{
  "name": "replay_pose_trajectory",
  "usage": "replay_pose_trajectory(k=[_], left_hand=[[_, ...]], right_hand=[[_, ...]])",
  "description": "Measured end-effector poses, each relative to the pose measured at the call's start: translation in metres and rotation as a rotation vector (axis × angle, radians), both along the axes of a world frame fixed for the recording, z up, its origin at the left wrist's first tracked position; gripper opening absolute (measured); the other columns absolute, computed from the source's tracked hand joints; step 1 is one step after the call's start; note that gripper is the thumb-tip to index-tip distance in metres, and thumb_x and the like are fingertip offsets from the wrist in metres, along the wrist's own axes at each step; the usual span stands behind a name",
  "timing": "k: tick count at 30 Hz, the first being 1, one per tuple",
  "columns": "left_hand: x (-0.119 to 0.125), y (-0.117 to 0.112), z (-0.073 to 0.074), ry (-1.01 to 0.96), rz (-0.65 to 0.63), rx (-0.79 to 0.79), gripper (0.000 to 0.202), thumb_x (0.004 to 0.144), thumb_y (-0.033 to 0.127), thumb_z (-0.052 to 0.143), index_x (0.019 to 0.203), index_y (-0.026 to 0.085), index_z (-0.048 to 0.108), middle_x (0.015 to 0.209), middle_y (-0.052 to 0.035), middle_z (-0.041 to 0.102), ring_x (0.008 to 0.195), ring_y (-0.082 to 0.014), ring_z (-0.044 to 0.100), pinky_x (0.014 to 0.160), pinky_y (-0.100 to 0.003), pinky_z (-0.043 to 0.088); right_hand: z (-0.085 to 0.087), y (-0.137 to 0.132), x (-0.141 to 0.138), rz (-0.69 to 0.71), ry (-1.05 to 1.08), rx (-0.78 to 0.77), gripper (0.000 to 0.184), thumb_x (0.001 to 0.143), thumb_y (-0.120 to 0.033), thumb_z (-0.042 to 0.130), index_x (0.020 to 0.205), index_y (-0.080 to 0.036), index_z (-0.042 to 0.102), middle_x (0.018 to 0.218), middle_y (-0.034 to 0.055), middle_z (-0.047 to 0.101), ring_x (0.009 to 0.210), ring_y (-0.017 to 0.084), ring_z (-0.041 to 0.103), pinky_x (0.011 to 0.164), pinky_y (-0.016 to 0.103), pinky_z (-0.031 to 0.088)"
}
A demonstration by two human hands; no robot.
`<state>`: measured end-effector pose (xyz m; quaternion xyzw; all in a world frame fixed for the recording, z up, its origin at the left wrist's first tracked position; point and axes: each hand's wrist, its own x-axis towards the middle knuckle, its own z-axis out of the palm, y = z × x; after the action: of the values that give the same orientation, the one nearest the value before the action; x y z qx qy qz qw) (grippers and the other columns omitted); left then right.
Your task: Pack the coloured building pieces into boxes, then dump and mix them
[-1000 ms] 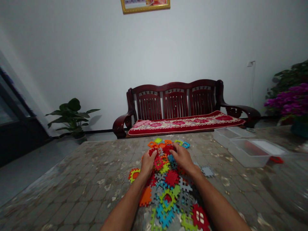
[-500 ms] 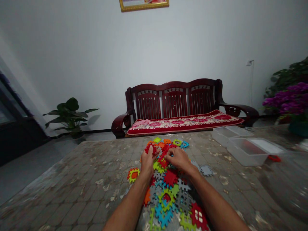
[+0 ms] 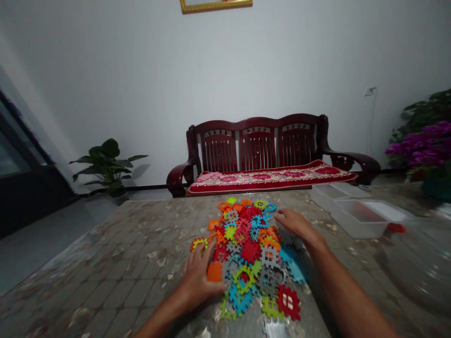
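A heap of toothed interlocking tiles (image 3: 251,251) in red, orange, green, blue and grey lies on the table before me. My left hand (image 3: 199,273) rests at the heap's near left side, fingers spread, nearest to an orange tile (image 3: 214,271) and a green-and-orange tile (image 3: 198,243). On the far right side, my right hand (image 3: 291,222) is beside the tiles with fingers stretched inward and nothing visible in it. A blue tile (image 3: 293,264) lies below my right wrist. Close to me sits a red tile with a window cutout (image 3: 289,302).
Clear plastic boxes (image 3: 360,218) stand at the table's right, near a large transparent container (image 3: 419,263). Purple flowers (image 3: 423,145) are at the far right. Beyond the patterned tabletop (image 3: 116,263) stands a wooden bench (image 3: 253,145); a potted plant (image 3: 109,166) is at left.
Both hands have parted from above the heap, the left toward me and the right outward. The red tile in my left hand has been let go. More tiles now show in the middle.
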<state>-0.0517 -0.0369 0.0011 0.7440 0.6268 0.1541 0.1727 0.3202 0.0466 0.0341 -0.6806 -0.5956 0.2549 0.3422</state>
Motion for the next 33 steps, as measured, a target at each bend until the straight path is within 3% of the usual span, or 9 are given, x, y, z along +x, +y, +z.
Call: replay_pose_trajectory(k=[2,5,10,15,21,28,33], left_hand=[[-0.001,-0.025,-0.006,0.105,-0.042,-0.03,0.125,0.05,0.047,0.092,0.159,0.025,0.035,0.167,-0.0195,0.03,0.153,-0.0462,0.025,0.123,-0.06,0.022],[0.01,-0.046,-0.002,0.183,-0.066,-0.063,0.132,0.052,0.055,0.091,0.162,0.024,0.027,0.17,-0.0209,0.015,0.156,-0.046,0.014,0.122,-0.065,0.015],[0.039,-0.051,0.006,0.207,-0.095,-0.066,0.134,0.048,0.057,0.092,0.162,0.027,0.028,0.171,-0.019,0.009,0.156,-0.0468,0.006,0.121,-0.07,0.009],[0.063,-0.047,0.009,0.199,-0.171,-0.064,0.126,0.054,0.053,0.089,0.161,0.026,0.029,0.171,-0.0172,0.013,0.157,-0.043,0.01,0.122,-0.068,0.008],[0.081,-0.042,0.023,0.185,-0.25,-0.049,0.121,0.057,0.053,0.085,0.161,0.027,0.03,0.169,-0.0155,0.023,0.155,-0.0419,0.023,0.123,-0.067,0.013],[0.089,-0.042,0.025,0.186,-0.239,-0.014,0.111,0.061,0.056,0.082,0.159,0.028,0.036,0.166,-0.0146,0.033,0.152,-0.041,0.029,0.123,-0.065,0.016],[0.097,-0.043,0.028,0.169,-0.217,-0.034,0.108,0.064,0.054,0.079,0.159,0.029,0.036,0.166,-0.0135,0.035,0.153,-0.042,0.028,0.123,-0.065,0.014]], right_hand=[[-0.005,-0.01,0.012,-0.059,-0.169,-0.105,0.037,0.082,-0.045,0.066,0.104,-0.017,0.075,0.117,0.0185,0.074,0.122,0.036,0.062,0.102,0.043,0.044],[-0.009,-0.03,0.015,-0.094,-0.332,-0.221,0.044,0.089,-0.047,0.057,0.113,-0.013,0.073,0.125,0.0238,0.07,0.124,0.038,0.061,0.104,0.047,0.044],[-0.012,-0.054,-0.002,-0.066,-0.464,-0.274,0.05,0.096,-0.05,0.044,0.119,-0.013,0.071,0.128,0.0239,0.069,0.123,0.038,0.062,0.101,0.048,0.046],[-0.011,-0.055,-0.021,-0.041,-0.495,-0.239,0.051,0.096,-0.048,0.043,0.12,-0.012,0.071,0.128,0.0258,0.067,0.121,0.041,0.062,0.098,0.05,0.047],[-0.011,-0.045,-0.025,-0.04,-0.412,-0.227,0.05,0.091,-0.053,0.048,0.105,-0.015,0.077,0.116,0.0241,0.073,0.108,0.039,0.069,0.089,0.046,0.05],[-0.022,-0.031,-0.021,-0.024,-0.173,-0.167,0.044,0.083,-0.06,0.058,0.078,-0.018,0.073,0.097,0.0183,0.076,0.097,0.031,0.07,0.08,0.037,0.049],[-0.026,-0.025,-0.033,0.072,0.077,-0.123,0.043,0.081,-0.059,0.057,0.084,-0.019,0.071,0.091,0.0098,0.076,0.086,0.025,0.067,0.071,0.031,0.048]])
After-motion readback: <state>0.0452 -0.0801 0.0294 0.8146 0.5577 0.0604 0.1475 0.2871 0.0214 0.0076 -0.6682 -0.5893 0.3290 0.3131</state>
